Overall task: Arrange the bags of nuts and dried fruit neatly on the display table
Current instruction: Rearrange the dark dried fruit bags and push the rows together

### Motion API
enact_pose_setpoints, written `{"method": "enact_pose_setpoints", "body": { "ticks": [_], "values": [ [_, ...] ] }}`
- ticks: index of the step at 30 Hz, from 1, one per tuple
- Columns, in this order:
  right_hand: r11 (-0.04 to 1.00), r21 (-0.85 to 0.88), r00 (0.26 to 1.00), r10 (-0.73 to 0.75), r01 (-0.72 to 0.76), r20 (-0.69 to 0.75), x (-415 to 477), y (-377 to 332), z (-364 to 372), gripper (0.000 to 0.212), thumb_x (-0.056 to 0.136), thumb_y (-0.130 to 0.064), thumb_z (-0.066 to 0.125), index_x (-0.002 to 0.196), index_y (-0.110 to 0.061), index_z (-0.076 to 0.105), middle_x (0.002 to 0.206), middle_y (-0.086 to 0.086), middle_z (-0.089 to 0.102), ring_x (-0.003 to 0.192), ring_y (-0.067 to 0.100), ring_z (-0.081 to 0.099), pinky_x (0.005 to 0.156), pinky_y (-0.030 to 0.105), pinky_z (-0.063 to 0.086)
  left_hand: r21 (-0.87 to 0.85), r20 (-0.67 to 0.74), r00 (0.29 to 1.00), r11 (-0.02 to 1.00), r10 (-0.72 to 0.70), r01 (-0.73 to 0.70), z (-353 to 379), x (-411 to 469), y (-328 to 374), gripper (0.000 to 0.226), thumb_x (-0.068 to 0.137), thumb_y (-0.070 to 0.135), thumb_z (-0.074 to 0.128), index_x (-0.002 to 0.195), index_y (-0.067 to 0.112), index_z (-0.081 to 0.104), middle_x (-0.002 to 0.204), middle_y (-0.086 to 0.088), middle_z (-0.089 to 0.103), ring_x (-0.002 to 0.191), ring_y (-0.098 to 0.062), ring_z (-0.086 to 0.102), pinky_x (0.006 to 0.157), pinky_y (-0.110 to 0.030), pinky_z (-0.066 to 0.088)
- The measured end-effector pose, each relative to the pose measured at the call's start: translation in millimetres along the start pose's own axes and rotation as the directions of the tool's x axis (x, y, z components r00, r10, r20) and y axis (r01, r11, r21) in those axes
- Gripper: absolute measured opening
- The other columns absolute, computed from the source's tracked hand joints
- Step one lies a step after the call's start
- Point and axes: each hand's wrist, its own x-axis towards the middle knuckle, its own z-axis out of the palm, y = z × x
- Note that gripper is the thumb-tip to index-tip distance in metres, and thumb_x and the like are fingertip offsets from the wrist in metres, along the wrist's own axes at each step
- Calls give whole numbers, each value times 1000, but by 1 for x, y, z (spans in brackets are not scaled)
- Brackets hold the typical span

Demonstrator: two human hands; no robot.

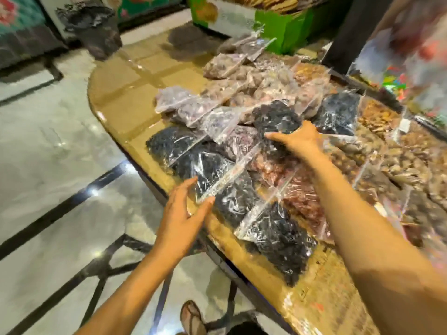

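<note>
- I read the table (121,93) as glossy golden tan with paler crossing bands.
- The near bags (278,235) are clear film over black filling.
- The topmost dark bag (275,117) looks the same: clear film, black inside.
- The middle bags (302,201) show reddish brown.
- The far bags (222,65) look pale pinkish brown.
- The box (285,27) is bright green.
- The floor (48,153) is pale grey marble crossed by black stripes.
- The panel (14,18) is teal with red flowers.
</note>
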Motion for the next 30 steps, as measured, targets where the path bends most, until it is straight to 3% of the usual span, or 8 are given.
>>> {"method": "enact_pose_setpoints", "body": {
  "ticks": [3, 7, 11, 14, 18, 21, 26, 30],
  "values": [
    [993, -80, 980, -96, 83, -174, -22, -7, 0, 77, 46, -64, 82, 107, -23, 59, 106, 2, 69, 99, 23, 64, 82, 33, 51, -176, 86, 996, 984, 36, -21, 10, 33, 32, 48, 82, 48, 65, 126, 35, 48, 134, 8, 53, 125, -6, 47, 106, -37, 39],
    [867, 436, 970, -230, 241, -78, -56, -27, -10, 33, 59, -22, 89, 76, -28, 61, 86, -11, 70, 71, -8, 63, 69, 12, 49, -432, 203, 979, 896, -16, 105, 25, 71, 85, 66, 70, 52, 72, 128, 29, 50, 128, 3, 59, 116, -9, 56, 100, -35, 45],
    [809, 530, 936, -344, 255, 75, -90, -25, -12, 58, 57, -33, 87, 107, -20, 60, 96, -8, 68, 89, -3, 64, 84, 21, 52, -683, 325, 932, 640, -163, 350, 36, 98, 111, 57, 66, 42, 78, 115, 21, 57, 101, 0, 75, 91, -15, 71, 75, -32, 55],
    [687, 724, 872, -391, 63, 294, -82, -3, -43, 39, 77, -36, 69, 106, -10, 63, 77, -3, 67, 75, 11, 66, 70, 23, 54, -592, 432, 856, 627, -284, 507, 30, 109, 100, 98, 48, 64, 82, 131, 21, 54, 118, -7, 69, 104, -26, 68, 84, -42, 55],
    [827, 560, 998, -51, 60, -30, -6, 41, -73, 34, 80, -28, 72, 107, -12, 60, 82, -1, 68, 74, 12, 61, 63, 15, 47, -474, 346, 834, 687, -430, 551, 33, 116, 73, 124, 29, 75, 81, 134, 16, 50, 126, -6, 64, 107, -30, 65, 94, -51, 49],
    [858, 507, 957, 212, -85, -198, 52, 79, -79, 35, 78, -27, 75, 104, -10, 58, 104, 5, 64, 93, 17, 60, 76, 19, 42, -497, 333, 861, 704, -384, 507, 39, 112, 69, 88, 44, 67, 81, 115, 20, 60, 109, -8, 72, 97, -31, 70, 91, -51, 51],
    [740, 646, 847, 455, -189, -274, 118, 131, -48, 90, 56, -58, 73, 128, -7, 50, 120, 6, 62, 110, 26, 59, 98, 40, 46, -475, 468, 804, 663, -366, 579, 43, 112, 65, 57, 66, 55, 65, 105, 15, 67, 97, -8, 76, 87, -25, 73, 70, -34, 57],
    [679, 718, 770, 538, -155, -343, 107, 94, -37, 28, 81, -29, 70, 86, -15, 47, 91, -1, 60, 91, 20, 53, 87, 34, 42, -516, 515, 790, 616, -332, 595, 38, 114, 57, 45, 67, 50, 64, 94, 14, 72, 98, -13, 75, 88, -27, 72, 60, -31, 60]
  ]
}}
